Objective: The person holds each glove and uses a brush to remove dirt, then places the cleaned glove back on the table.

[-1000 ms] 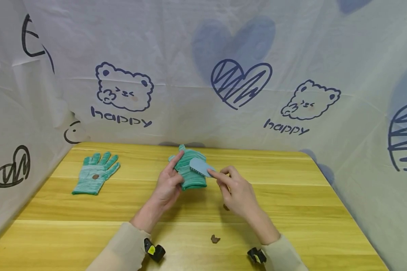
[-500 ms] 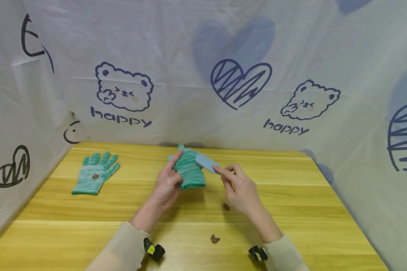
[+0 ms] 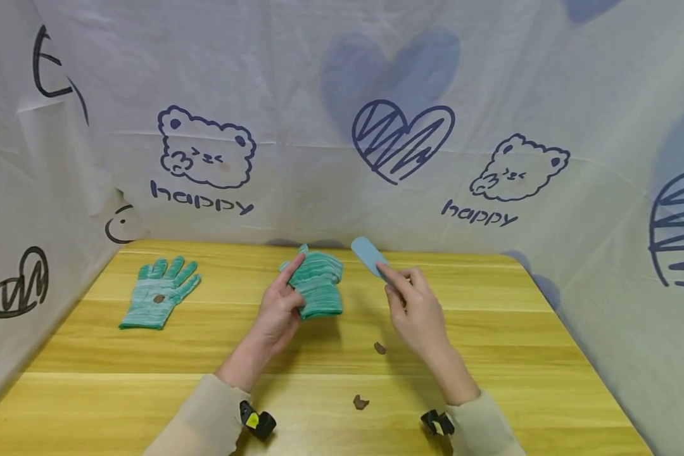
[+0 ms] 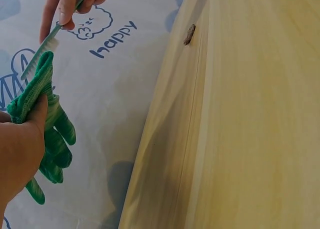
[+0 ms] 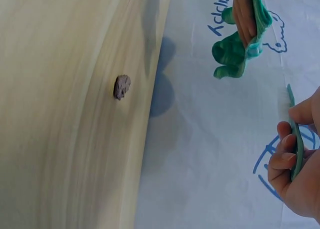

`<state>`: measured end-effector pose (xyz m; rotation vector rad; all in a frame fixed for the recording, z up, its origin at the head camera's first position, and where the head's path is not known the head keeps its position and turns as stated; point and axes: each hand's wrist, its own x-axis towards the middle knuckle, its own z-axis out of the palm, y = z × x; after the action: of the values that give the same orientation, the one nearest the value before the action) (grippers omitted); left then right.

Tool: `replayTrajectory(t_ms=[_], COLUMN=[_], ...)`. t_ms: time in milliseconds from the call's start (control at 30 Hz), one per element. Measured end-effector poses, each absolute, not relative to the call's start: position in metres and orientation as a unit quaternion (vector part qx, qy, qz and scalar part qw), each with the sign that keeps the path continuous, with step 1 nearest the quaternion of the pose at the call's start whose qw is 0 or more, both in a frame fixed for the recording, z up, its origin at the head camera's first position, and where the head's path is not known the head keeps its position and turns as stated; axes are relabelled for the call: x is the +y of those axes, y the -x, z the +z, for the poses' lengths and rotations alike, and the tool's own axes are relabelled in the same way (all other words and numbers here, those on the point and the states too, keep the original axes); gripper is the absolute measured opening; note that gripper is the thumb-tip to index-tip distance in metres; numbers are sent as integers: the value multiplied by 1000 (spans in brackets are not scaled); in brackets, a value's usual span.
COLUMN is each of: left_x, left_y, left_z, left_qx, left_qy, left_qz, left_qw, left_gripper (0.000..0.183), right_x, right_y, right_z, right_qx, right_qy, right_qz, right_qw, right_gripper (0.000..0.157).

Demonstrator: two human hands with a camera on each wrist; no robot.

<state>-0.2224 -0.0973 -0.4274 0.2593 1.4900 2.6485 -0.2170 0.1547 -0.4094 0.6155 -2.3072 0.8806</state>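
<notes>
A green striped knit glove is held up over the table by my left hand, thumb on the near face and fingers behind it. The glove's fingers dangle in the left wrist view, where its green cuff is uppermost. My right hand grips a light blue brush by its handle, forefinger along its back. In the head view the brush is apart from the glove, to its right. The right wrist view shows the brush edge-on, with pale bristles.
A second green glove lies flat at the table's left, a brown spot on its palm. Two brown lumps lie on the wooden table. A printed white cloth hangs behind.
The brush has left the glove's face, moving right and up with my right hand, and now points more steeply upward. My left hand and the glove have barely shifted.
</notes>
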Motion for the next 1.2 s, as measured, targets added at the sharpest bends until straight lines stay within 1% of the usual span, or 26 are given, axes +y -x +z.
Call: replayTrajectory(t_ms=[167, 267, 567, 767, 933, 1033, 1200], left_x=[-96, -95, -93, -90, -86, -85, -82], left_y=[222, 221, 220, 217, 215, 214, 211], left_z=[-427, -426, -424, -425, -426, -426, -427], left_qx=[482, 479, 472, 470, 468, 468, 458], left_qy=[-91, -98, -111, -127, -140, -142, -153], left_qz=[870, 871, 873, 871, 869, 868, 870], left_qw=[47, 50, 58, 72, 79, 84, 97], left_gripper=[96, 96, 98, 100, 99, 98, 96], right_x=[149, 144, 130, 120, 114, 111, 107], right_y=[216, 214, 203, 196, 191, 190, 188], right_z=[-411, -412, -412, -415, -419, -421, -424], right_qx=[-851, -847, -843, -849, -846, -842, -843], right_qy=[-259, -269, -296, -305, -318, -331, -339], right_qz=[339, 345, 354, 347, 334, 328, 325], right_qw=[306, 303, 276, 257, 267, 273, 261], right_gripper=[42, 40, 24, 22, 17, 18, 22])
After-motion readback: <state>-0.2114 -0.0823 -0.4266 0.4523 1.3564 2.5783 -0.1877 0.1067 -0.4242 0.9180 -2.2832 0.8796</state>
